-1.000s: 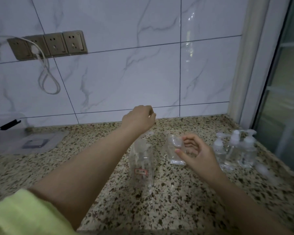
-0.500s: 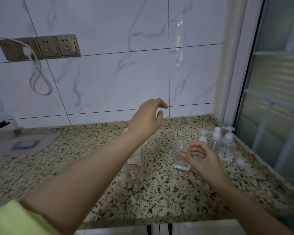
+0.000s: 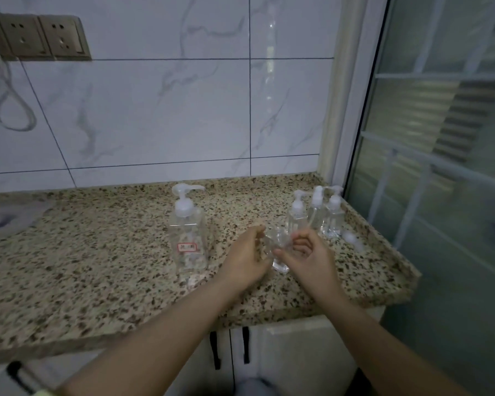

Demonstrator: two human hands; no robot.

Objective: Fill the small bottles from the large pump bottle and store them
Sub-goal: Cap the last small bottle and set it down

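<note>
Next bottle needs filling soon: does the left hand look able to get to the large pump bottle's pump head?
Probably yes. The pump head stands uncovered with bare counter around it, but the left hand first must let go of the small bottle.

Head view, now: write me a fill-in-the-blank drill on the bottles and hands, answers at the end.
1. The left hand and right hand both hold one small clear ____.
2. The large pump bottle bears a label with a ____ border.
3. Near the counter's right end stand ____ small pump bottles.
4. The large pump bottle stands to the ____ of both hands.

Answers: bottle; red; three; left
</note>
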